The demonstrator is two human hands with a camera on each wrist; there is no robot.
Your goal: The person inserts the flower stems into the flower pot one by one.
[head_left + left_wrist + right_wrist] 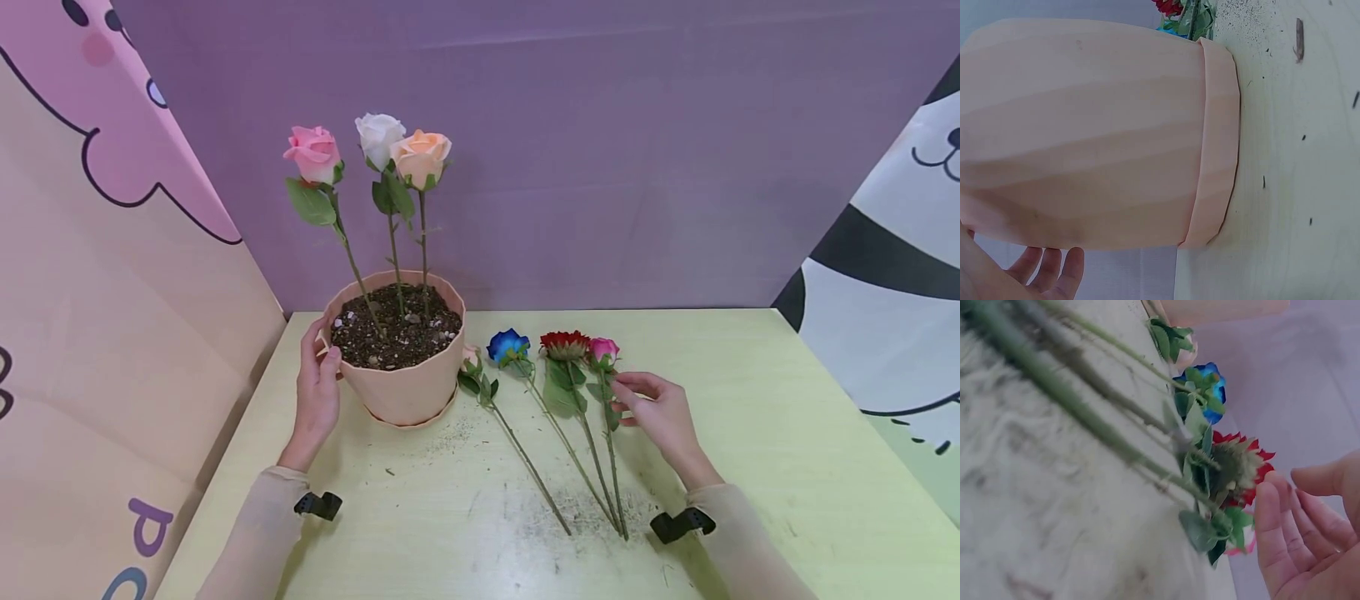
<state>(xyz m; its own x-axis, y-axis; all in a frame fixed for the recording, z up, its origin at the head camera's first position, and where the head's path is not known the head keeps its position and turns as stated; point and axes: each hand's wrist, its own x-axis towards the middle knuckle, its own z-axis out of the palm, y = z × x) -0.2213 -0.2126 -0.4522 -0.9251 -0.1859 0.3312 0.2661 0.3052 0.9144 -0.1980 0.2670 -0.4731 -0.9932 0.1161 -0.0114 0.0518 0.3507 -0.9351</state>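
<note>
- Peach-coloured pot, head view: it stands at the left of the table. A pink rose, a white rose and a peach rose stand in its soil.
- Same view, flowers outside the pot: a pale bud, a blue rose, a red flower and a magenta rose lie on the table. Judged by this count, the planting is nearly half done: three are in, four are left.
- Same view, hands: the left hand rests against the pot's side, thumb near the rim; the right hand is beside the magenta rose.
- Left wrist view: the left fingers extend, barely bent, along the pot's wall; the thumb is hidden. A saucer sits beneath the pot.
- Right wrist view: the right fingers are loosely bent, with no stem visibly gripped; whether they touch a leaf cannot be told.
</note>
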